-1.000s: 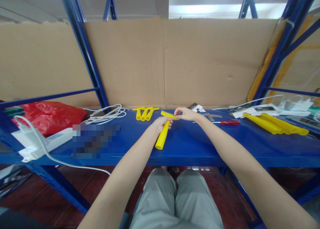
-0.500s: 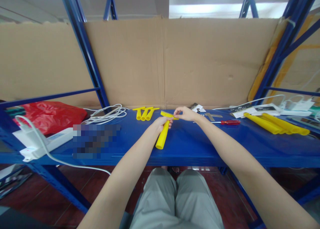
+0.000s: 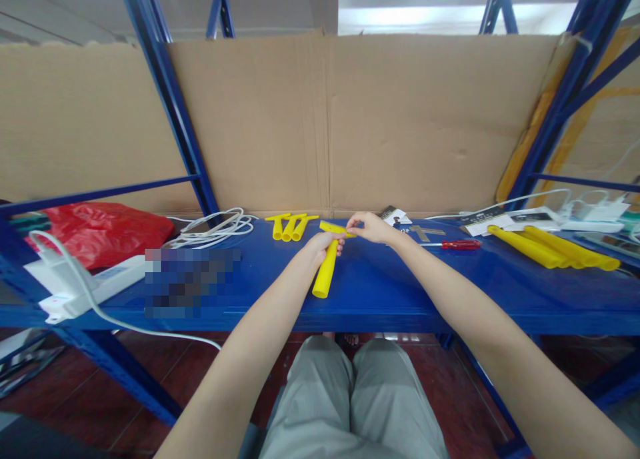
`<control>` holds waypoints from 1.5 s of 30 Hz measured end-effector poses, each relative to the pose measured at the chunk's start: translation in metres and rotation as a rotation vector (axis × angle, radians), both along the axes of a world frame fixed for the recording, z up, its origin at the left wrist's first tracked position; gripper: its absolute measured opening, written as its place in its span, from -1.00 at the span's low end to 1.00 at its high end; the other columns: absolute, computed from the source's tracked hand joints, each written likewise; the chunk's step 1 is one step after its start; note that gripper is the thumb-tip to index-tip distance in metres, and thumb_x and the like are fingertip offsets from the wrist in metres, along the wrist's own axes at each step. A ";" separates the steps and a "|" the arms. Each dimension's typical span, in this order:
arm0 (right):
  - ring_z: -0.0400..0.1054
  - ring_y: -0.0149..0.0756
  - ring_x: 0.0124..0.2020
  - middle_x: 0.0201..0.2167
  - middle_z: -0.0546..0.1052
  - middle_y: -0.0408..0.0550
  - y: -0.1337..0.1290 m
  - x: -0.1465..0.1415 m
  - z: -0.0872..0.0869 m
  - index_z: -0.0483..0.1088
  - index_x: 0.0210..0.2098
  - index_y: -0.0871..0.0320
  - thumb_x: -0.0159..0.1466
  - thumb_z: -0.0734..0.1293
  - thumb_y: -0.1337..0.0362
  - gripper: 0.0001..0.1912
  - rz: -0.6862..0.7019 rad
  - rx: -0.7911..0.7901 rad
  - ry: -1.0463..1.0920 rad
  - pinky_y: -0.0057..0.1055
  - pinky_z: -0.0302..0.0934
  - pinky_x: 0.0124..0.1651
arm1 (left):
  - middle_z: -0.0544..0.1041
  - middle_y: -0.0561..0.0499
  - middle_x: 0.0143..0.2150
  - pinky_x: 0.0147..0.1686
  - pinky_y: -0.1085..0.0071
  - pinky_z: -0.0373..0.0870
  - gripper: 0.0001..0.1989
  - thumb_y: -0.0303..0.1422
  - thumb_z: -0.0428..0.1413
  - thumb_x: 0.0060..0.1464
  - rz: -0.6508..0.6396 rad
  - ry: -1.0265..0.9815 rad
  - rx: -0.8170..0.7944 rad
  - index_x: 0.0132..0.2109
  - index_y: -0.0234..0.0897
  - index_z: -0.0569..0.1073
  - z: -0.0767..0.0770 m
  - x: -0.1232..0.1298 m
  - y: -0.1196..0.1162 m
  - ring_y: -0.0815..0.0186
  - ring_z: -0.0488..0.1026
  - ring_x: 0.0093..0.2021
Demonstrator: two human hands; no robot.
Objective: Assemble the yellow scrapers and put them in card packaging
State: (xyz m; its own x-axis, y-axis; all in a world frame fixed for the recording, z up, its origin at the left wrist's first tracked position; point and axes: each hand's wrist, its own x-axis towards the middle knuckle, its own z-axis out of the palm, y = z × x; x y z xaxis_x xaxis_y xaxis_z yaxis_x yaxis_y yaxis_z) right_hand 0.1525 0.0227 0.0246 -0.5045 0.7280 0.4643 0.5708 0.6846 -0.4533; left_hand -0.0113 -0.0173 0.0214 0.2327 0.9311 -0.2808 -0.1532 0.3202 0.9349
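A yellow T-shaped tool [image 3: 325,270] with a thick, hollow handle points its open end toward me over the table's front part. My left hand [image 3: 326,243] is closed around the handle just below the crosspiece. At the right end of that crosspiece, my right hand [image 3: 363,228] is closed in a pinch; its fingertips partly cover the end, and whether they hold some small part there cannot be seen. Three similar yellow T-shaped pieces [image 3: 289,228] lie side by side behind my left hand.
A red-handled screwdriver [image 3: 460,245] lies right of my right hand, near flat metal pieces [image 3: 427,231] and printed cards [image 3: 395,215]. Several yellow tubes [image 3: 555,249] rest farther right. At left are a red plastic bag [image 3: 110,232], coiled white cable [image 3: 220,229] and a power strip [image 3: 117,279].
Both hands stay at the yellow tool, which has shifted very slightly. The right fingertips have moved a little left along the crosspiece.
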 end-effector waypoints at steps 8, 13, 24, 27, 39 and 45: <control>0.36 -0.32 -0.34 -0.43 0.49 -0.08 0.007 0.001 -0.005 0.41 -0.45 0.17 0.18 0.27 0.40 -0.90 -0.010 0.037 0.001 -0.36 0.23 -0.15 | 0.24 0.14 -0.67 -0.69 0.62 0.12 -0.75 -0.62 -0.03 0.19 -0.002 0.009 0.009 -0.44 -0.35 0.34 0.000 0.000 0.000 0.54 0.14 -0.71; 0.38 -0.29 -0.31 -0.39 0.52 -0.05 0.008 0.001 -0.005 0.41 -0.47 0.16 0.17 0.31 0.34 -0.91 0.040 0.012 0.016 -0.33 0.25 -0.12 | 0.24 0.14 -0.68 -0.71 0.63 0.09 -0.72 -0.62 -0.03 0.19 0.003 0.020 0.007 -0.48 -0.34 0.32 0.001 0.001 -0.002 0.55 0.12 -0.73; 0.38 -0.34 -0.38 -0.47 0.53 -0.10 0.010 -0.003 -0.006 0.45 -0.50 0.19 0.11 0.34 0.38 -0.92 -0.071 -0.169 0.079 -0.40 0.25 -0.21 | 0.25 0.12 -0.67 -0.72 0.63 0.12 -0.71 -0.63 0.02 0.16 0.002 0.009 0.025 -0.51 -0.35 0.31 -0.001 0.001 0.000 0.56 0.13 -0.73; 0.38 -0.37 -0.38 -0.47 0.53 -0.11 0.006 -0.004 -0.006 0.44 -0.50 0.18 0.10 0.36 0.39 -0.95 -0.092 -0.269 0.175 -0.43 0.26 -0.22 | 0.27 0.11 -0.66 -0.71 0.62 0.14 -0.71 -0.64 -0.01 0.16 0.008 0.010 0.042 -0.50 -0.35 0.32 -0.001 0.002 -0.001 0.54 0.15 -0.73; 0.38 -0.39 -0.45 -0.46 0.55 -0.03 -0.010 -0.005 0.002 0.44 -0.42 0.20 0.13 0.37 0.48 -0.92 -0.059 -0.823 0.567 -0.47 0.27 -0.35 | 0.29 0.13 -0.65 -0.71 0.62 0.12 -0.78 -0.62 0.00 0.17 -0.017 0.003 0.058 -0.43 -0.36 0.35 0.002 0.000 -0.003 0.55 0.16 -0.72; 0.35 -0.42 -0.51 -0.53 0.53 -0.05 -0.011 -0.007 0.001 0.45 -0.41 0.21 0.18 0.35 0.48 -0.92 -0.055 -0.896 0.623 -0.51 0.26 -0.42 | 0.30 0.13 -0.65 -0.71 0.63 0.13 -0.80 -0.61 0.01 0.18 -0.012 0.009 0.053 -0.41 -0.36 0.34 0.002 0.000 -0.003 0.56 0.16 -0.72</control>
State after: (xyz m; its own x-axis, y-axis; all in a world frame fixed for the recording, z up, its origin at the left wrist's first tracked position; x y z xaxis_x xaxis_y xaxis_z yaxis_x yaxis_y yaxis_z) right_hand 0.1454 0.0117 0.0260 -0.3216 0.9432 -0.0830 0.0883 -0.0574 -0.9944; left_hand -0.0114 -0.0200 0.0235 0.2418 0.9418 -0.2334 -0.1409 0.2721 0.9519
